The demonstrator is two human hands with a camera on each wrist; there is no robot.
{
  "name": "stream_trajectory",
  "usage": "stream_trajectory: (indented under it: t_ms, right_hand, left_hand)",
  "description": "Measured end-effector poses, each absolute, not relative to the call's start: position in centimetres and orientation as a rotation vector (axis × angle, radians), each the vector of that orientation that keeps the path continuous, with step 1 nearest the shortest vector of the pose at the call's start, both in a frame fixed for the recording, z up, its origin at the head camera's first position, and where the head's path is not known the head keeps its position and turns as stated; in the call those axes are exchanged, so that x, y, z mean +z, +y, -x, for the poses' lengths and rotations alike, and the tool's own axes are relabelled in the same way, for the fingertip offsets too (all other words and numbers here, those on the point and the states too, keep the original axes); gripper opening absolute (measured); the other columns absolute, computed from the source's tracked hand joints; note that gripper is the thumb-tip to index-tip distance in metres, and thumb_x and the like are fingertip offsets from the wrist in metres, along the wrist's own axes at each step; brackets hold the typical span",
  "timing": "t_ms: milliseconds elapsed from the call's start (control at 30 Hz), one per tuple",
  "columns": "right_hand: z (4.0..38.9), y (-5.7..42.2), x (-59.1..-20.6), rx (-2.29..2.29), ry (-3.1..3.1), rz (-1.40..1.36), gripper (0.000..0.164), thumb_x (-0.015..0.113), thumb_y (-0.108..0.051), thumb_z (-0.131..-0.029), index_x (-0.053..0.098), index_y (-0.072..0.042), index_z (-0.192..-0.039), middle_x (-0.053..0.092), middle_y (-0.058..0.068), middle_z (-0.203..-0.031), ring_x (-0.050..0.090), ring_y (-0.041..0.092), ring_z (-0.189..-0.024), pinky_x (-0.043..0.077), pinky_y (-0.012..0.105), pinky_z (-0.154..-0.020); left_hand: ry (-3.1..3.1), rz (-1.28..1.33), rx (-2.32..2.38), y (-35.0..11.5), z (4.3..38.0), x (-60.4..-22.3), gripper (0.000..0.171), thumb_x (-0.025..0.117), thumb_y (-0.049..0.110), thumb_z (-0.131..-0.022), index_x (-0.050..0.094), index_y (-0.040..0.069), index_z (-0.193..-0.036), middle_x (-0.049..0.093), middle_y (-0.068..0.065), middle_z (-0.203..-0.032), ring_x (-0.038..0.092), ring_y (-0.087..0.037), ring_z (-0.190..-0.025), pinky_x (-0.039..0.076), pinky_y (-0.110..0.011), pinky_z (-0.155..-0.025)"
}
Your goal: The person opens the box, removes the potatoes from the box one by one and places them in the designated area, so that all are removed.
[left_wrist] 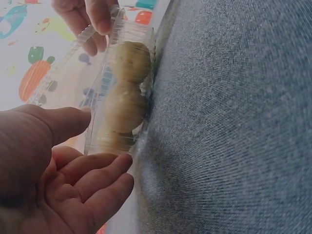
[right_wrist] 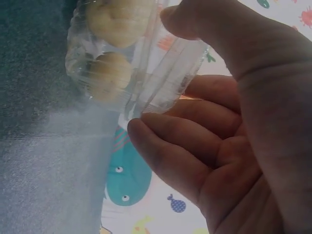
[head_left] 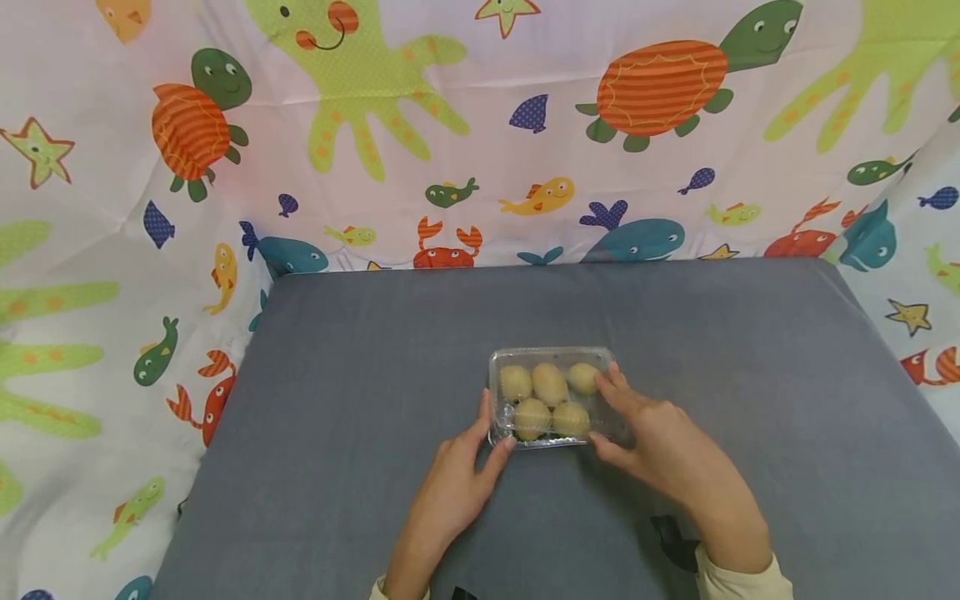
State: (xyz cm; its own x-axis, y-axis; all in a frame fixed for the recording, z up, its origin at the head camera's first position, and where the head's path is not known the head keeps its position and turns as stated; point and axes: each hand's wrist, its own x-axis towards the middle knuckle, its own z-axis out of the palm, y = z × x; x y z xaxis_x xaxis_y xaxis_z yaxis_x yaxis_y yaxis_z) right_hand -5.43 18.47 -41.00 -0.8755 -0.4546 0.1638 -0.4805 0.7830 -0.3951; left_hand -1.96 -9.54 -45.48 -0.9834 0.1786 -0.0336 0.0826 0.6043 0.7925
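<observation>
A clear plastic clamshell container (head_left: 551, 443) rests on the grey cloth with several rounded yellow-brown pieces of produce (head_left: 550, 384) inside, like small potatoes. Its transparent lid (right_wrist: 173, 73) stands at an angle to the base. My left hand (head_left: 457, 483) holds the container's left side, thumb at the near corner and forefinger along the edge. In the left wrist view, the thumb (left_wrist: 70, 122) meets the plastic wall. At the right end, my right hand (head_left: 667, 442) holds the lid, its thumb and fingers spread across the plastic edge.
Grey cloth (head_left: 360, 375) covers the table. Behind and to the left hangs a white curtain (head_left: 420, 125) printed with sea animals. Dark straps (head_left: 675, 542) show at the wrists, beside cream sleeves (head_left: 742, 579).
</observation>
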Motion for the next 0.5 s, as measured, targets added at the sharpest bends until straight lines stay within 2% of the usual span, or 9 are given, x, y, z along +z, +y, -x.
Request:
stream_trajectory:
  t_ms: [100, 200, 367, 433, 500]
  right_hand:
    - [5.4, 18.5, -40.4, 0.661, -2.858, -0.786, 0.068, 0.085, -0.018, -0.088, 0.059, 0.006, -0.146, 0.056, 0.029, -0.148, 0.037, 0.0, -0.05, 0.055, 0.032, -0.059]
    - [5.5, 18.7, -39.3, 0.665, -2.764, -0.825, 0.062, 0.083, -0.013, -0.087, 0.062, 0.006, -0.142, 0.064, 0.026, -0.141, 0.033, -0.004, -0.047, 0.053, 0.029, -0.056]
    - [5.9, 18.8, -37.6, 0.728, -2.813, -0.833, 0.058, 0.082, -0.015, -0.093, 0.062, 0.002, -0.145, 0.065, 0.021, -0.143, 0.033, -0.007, -0.045, 0.057, 0.032, -0.063]
    - [6.0, 18.9, -37.2, 0.728, -2.856, -0.814, 0.057, 0.08, -0.018, -0.095, 0.062, 0.001, -0.146, 0.063, 0.021, -0.145, 0.042, -0.007, -0.049, 0.061, 0.038, -0.07]
    - [6.3, 19.0, -37.0, 0.721, -2.877, -0.783, 0.056, 0.08, -0.02, -0.097, 0.062, 0.0, -0.145, 0.063, 0.022, -0.145, 0.045, -0.002, -0.049, 0.06, 0.041, -0.071]
  left_hand:
    - [2.723, -0.238, 1.331, -9.4, 1.9, -45.5, 0.073, 0.063, 0.038, -0.108, 0.029, 0.011, -0.167, 0.053, -0.017, -0.154, 0.054, -0.03, -0.14, 0.048, -0.05, -0.114]
    - [2.726, -0.253, 1.336, -9.4, 1.9, -45.4, 0.073, 0.062, 0.038, -0.109, 0.028, 0.011, -0.167, 0.053, -0.018, -0.155, 0.054, -0.031, -0.14, 0.048, -0.051, -0.114]
    - [2.729, -0.245, 1.326, -9.5, 1.9, -45.2, 0.072, 0.06, 0.039, -0.11, 0.027, 0.012, -0.168, 0.053, -0.018, -0.155, 0.055, -0.033, -0.139, 0.048, -0.052, -0.113]
    - [2.725, -0.244, 1.313, -9.5, 1.9, -45.2, 0.072, 0.06, 0.039, -0.11, 0.027, 0.013, -0.168, 0.053, -0.018, -0.155, 0.056, -0.032, -0.139, 0.049, -0.052, -0.112]
    - [2.711, -0.241, 1.307, -9.4, 1.9, -45.2, 0.072, 0.059, 0.039, -0.11, 0.026, 0.015, -0.168, 0.052, -0.017, -0.156, 0.056, -0.031, -0.139, 0.049, -0.052, -0.112]
